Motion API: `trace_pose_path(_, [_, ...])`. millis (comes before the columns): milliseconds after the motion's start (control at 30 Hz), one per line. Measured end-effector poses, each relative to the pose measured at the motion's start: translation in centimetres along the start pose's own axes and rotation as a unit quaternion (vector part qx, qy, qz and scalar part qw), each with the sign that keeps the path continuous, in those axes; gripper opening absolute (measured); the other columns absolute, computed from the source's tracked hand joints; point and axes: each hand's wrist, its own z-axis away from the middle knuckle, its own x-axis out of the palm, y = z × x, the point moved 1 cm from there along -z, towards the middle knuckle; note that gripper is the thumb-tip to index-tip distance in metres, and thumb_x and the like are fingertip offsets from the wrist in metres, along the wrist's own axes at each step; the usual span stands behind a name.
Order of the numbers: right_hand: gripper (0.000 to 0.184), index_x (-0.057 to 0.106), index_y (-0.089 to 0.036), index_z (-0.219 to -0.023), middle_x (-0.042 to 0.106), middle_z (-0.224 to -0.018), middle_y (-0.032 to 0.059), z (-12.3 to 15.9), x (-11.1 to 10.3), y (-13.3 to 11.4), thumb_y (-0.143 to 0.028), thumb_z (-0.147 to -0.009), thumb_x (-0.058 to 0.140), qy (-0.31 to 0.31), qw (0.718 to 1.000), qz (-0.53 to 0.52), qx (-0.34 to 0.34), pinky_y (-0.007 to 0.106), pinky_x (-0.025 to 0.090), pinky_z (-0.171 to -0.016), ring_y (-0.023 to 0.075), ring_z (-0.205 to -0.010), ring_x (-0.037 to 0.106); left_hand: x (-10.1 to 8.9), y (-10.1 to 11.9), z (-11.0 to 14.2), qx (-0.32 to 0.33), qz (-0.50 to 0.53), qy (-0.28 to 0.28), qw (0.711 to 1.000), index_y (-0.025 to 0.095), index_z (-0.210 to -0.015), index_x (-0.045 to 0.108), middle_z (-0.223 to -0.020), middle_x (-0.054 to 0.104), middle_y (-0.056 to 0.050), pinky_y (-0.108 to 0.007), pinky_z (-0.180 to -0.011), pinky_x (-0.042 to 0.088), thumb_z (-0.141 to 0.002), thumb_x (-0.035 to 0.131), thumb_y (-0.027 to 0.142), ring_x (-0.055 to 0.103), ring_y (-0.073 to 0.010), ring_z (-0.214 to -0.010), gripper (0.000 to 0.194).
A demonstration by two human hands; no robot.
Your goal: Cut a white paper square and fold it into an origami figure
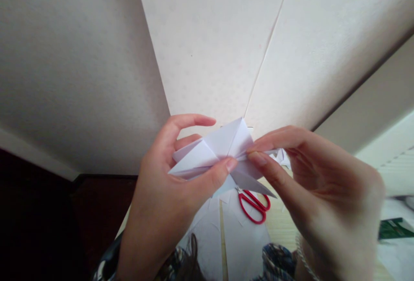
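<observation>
one folded white paper piece [213, 147], held up between two hands, above the table [280, 216]. left hand [181, 182] grasps its left part, thumb pressed on the near face close to the middle. right hand [310, 182] pinches a fold at its right side, thumb and index fingertip together. one pair of red-handled scissors [254, 205] on the table below, handles under the right part of the paper. white paper sheets [242, 246] under the scissors, overlapping, can't count. one bracelet [300, 251], right wrist.
</observation>
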Motion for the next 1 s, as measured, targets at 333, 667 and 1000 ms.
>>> trace_pose_path(333, [0.014, 0.069, -0.025, -0.083, 0.072, -0.079, -0.0035, 0.16, 0.05, 0.06, -0.011, -0.087, 0.070, -0.002, 1.000, -0.004, 0.013, 0.026, 0.051, -0.059, 0.0124, -0.071, 0.065, -0.12, 0.08, -0.06, 0.006, -0.004, -0.002, 1.000, 0.030, -0.086, 0.067, -0.066, 0.072, 0.011, -0.014, -0.045, 0.051, -0.063, 0.082, 0.012, 0.064, -0.0092, -0.048, 0.033])
trace_pose_path(667, [0.014, 0.068, -0.025, -0.083, 0.072, -0.079, -0.0064, 0.08, 0.44, -0.02, -0.012, -0.088, 0.070, 0.001, 1.000, -0.023, 0.018, 0.023, 0.053, -0.064, 0.0090, -0.072, 0.065, -0.36, 0.27, 0.28, 0.023, -0.017, 0.010, 1.000, 0.033, -0.087, 0.068, -0.066, 0.072, 0.012, -0.013, -0.046, 0.051, -0.064, 0.079, 0.008, 0.065, -0.0091, -0.051, 0.036])
trace_pose_path(1000, [0.025, 0.064, -0.026, -0.096, 0.064, -0.084, -0.0031, -0.02, 0.70, -0.11, -0.006, -0.084, 0.071, 0.046, 0.993, -0.098, 0.050, 0.024, 0.051, -0.055, 0.0108, -0.072, 0.062, -0.28, -0.05, 0.09, 0.030, 0.002, -0.016, 0.999, 0.033, -0.085, 0.067, -0.061, 0.070, 0.015, -0.014, -0.045, 0.050, -0.065, 0.078, 0.007, 0.058, -0.0065, -0.042, 0.035])
